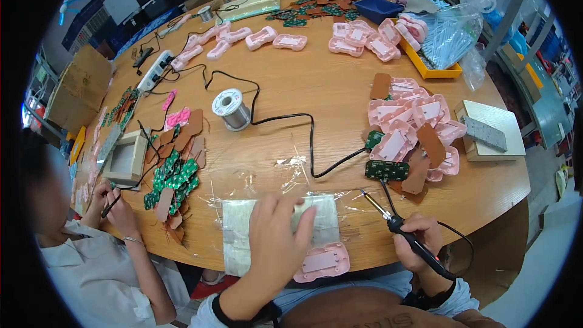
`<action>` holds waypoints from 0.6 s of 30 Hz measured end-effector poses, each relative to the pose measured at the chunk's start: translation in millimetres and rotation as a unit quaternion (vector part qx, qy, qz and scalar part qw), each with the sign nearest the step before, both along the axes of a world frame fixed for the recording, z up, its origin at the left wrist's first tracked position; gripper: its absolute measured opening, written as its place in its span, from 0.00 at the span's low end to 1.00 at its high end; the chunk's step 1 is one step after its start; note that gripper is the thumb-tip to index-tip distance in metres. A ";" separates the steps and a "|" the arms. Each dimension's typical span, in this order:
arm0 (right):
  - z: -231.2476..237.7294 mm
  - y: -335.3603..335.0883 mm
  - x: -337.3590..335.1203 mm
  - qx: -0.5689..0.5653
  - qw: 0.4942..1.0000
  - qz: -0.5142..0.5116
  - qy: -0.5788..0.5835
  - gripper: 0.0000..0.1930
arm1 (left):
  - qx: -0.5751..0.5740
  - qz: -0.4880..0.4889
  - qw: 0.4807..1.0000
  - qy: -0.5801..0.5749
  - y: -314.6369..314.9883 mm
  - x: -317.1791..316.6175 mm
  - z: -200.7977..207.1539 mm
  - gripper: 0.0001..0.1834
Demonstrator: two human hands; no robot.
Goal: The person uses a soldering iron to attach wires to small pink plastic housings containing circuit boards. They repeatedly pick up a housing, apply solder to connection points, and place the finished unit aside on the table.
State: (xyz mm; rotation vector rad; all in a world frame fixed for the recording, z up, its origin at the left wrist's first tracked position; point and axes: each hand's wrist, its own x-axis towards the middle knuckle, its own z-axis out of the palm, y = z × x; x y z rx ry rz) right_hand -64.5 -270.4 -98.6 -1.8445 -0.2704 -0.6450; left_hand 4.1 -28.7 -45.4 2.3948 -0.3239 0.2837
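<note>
My right hand [430, 231] is closed round the handle of a soldering iron [398, 226], its metal tip pointing up and left over the table. My left hand [273, 237] hovers over a pale mat [237, 237] under clear film, its fingers stretched out and the thumb apart. Partly beneath my left hand, a pink plastic shell [322, 262] lies at the table's near edge. A green circuit board [387, 170] rests just beyond the iron's tip, beside a heap of pink shells [401, 112] and brown boards [418, 173].
A solder spool [232, 110] stands mid-table, near a black cable [285, 116]. Green boards [173, 176] are piled at left, by a co-worker's hands [118, 209]. A power strip [156, 71], more pink shells [289, 42] and a yellow tray [440, 74] lie farther back. A grey block [486, 133] sits at right.
</note>
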 end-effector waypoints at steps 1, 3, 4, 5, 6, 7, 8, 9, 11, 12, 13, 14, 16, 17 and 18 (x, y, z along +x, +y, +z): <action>-0.3 0.7 0.3 -0.011 1.000 0.000 -0.011 0.14 | 0.006 0.001 1.000 -0.021 -4.0 11.2 -2.1 0.10; 1.0 3.2 -0.4 -0.012 0.999 0.007 -0.032 0.14 | 0.053 -0.024 0.998 -0.001 -13.5 32.8 -2.9 0.09; 3.6 4.2 -0.9 -0.003 0.999 0.010 -0.038 0.14 | 0.092 -0.032 0.994 0.041 -15.7 40.7 -0.2 0.09; 7.8 5.4 -2.4 0.014 0.999 0.009 -0.034 0.14 | 0.077 -0.038 0.994 0.071 -16.7 45.9 4.0 0.08; 13.7 5.9 -2.6 0.030 0.997 0.028 -0.058 0.13 | 0.029 -0.038 0.998 0.030 -15.3 46.1 9.7 0.07; 20.6 5.9 -1.0 0.054 0.995 0.042 -0.072 0.13 | -0.009 -0.040 0.999 0.016 -11.7 42.5 17.4 0.07; 29.7 6.6 0.6 0.087 0.991 0.052 -0.088 0.14 | -0.030 -0.035 0.998 0.047 -7.0 35.4 25.6 0.06; 41.3 7.5 -1.3 0.167 0.981 0.098 -0.031 0.15 | -0.026 -0.049 0.998 0.029 -0.2 24.8 35.5 0.06; 63.3 5.6 7.1 0.158 0.980 0.117 0.037 0.15 | 0.000 -0.049 0.998 0.046 14.3 0.2 54.0 0.05; 71.7 8.1 16.9 0.175 0.972 0.146 0.052 0.15 | 0.019 -0.049 0.997 0.055 15.9 -8.5 58.4 0.05; 79.4 12.8 28.7 0.143 0.975 0.142 0.089 0.15 | 0.031 -0.042 0.997 0.057 17.5 -15.9 61.8 0.05; 85.3 15.3 36.8 0.128 0.974 0.153 0.109 0.14 | 0.042 -0.036 0.997 0.059 18.3 -21.2 64.1 0.07; 92.4 24.4 45.7 0.152 0.967 0.151 0.138 0.14 | 0.023 -0.070 0.997 -0.003 18.0 -27.0 66.5 0.05; 93.3 28.8 48.4 0.190 0.961 0.137 0.148 0.14 | 0.026 -0.074 0.997 -0.004 16.9 -28.8 66.8 0.06; 93.3 31.7 49.7 0.216 0.950 0.134 0.179 0.14 | 0.030 -0.080 0.996 -0.001 15.6 -30.2 67.1 0.06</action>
